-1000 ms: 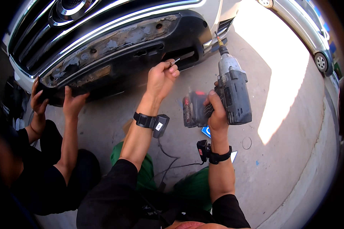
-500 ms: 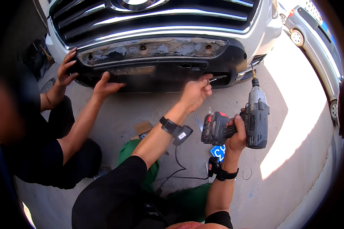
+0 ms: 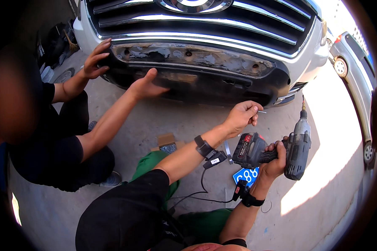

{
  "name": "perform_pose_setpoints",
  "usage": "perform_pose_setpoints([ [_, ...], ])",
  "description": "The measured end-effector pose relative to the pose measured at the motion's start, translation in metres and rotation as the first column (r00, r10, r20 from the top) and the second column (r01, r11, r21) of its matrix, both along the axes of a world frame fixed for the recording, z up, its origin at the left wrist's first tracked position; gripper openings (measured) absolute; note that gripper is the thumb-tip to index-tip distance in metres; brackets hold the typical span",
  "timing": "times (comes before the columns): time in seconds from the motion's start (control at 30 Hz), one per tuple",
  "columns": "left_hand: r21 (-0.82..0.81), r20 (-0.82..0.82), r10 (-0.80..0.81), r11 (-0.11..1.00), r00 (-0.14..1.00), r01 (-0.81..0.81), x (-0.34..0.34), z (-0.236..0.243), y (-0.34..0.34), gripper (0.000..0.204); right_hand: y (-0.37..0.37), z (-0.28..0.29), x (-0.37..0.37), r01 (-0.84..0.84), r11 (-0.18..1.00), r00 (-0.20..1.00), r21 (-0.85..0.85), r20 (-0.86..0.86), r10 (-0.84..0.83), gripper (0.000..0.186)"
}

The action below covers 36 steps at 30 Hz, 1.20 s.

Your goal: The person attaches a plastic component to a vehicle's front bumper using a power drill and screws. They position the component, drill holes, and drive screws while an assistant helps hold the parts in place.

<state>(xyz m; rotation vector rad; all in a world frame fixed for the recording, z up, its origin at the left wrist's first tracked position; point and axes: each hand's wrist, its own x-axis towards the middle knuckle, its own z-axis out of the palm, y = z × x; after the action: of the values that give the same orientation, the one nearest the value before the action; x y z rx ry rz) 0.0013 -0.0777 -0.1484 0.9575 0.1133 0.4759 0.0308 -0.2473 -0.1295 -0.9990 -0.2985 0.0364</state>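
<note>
My left hand [image 3: 242,118] is closed, pinching a thin metal screw [image 3: 262,111] between thumb and fingers. It hangs just below the lower right edge of a car's black bumper panel [image 3: 201,90]. In my right hand [image 3: 275,161] is a cordless impact driver [image 3: 298,154], gripped by the handle, its slim bit [image 3: 303,102] pointing up toward the car. Above the panel runs a scuffed strip [image 3: 167,54] with holes. A co-worker's one hand [image 3: 97,60] rests at the panel's left end; the other hand [image 3: 148,85] is by its lower edge, blurred.
The co-worker [image 3: 42,121] crouches at my left. On the ground lie an open cardboard box [image 3: 166,140] of small metal parts, a blue number plate [image 3: 244,177] and a metal strip [image 3: 228,151]. A cable [image 3: 203,184] runs from my wristbands. Another car [image 3: 356,79] stands far right.
The view has shifted, so the car sits further right in it. My left hand with the screw has drawn back from the bumper's lower opening. The driver is a little lower.
</note>
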Motion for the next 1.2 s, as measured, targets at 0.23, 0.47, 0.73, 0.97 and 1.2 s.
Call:
perform_pose_setpoints([
  [0.23,0.079,0.071,0.105,0.991,0.992,-0.111,-0.005,0.015,-0.006,0.016,0.000,0.003,-0.002,0.016,1.000,1.000,-0.018,0.001,-0.016,0.028],
  [0.47,0.136,0.139,0.148,0.977,0.979,-0.166,-0.011,0.032,-0.012,0.018,0.001,0.006,-0.004,0.012,1.000,1.000,-0.016,0.008,-0.012,0.029],
  [0.73,0.370,0.102,0.278,0.881,0.955,-0.296,-0.016,0.037,-0.003,0.014,0.008,0.002,0.000,0.088,0.996,0.996,0.015,-0.010,-0.088,0.029],
  [0.97,0.418,0.055,0.345,0.844,0.937,-0.335,-0.024,0.045,-0.003,0.015,0.007,-0.005,0.006,0.055,0.998,0.998,0.023,-0.015,-0.055,0.028],
  [1.2,0.494,0.062,0.327,0.811,0.943,-0.314,-0.023,0.040,-0.001,0.015,0.009,0.002,-0.001,0.079,0.997,0.997,0.018,0.010,-0.079,0.026],
])
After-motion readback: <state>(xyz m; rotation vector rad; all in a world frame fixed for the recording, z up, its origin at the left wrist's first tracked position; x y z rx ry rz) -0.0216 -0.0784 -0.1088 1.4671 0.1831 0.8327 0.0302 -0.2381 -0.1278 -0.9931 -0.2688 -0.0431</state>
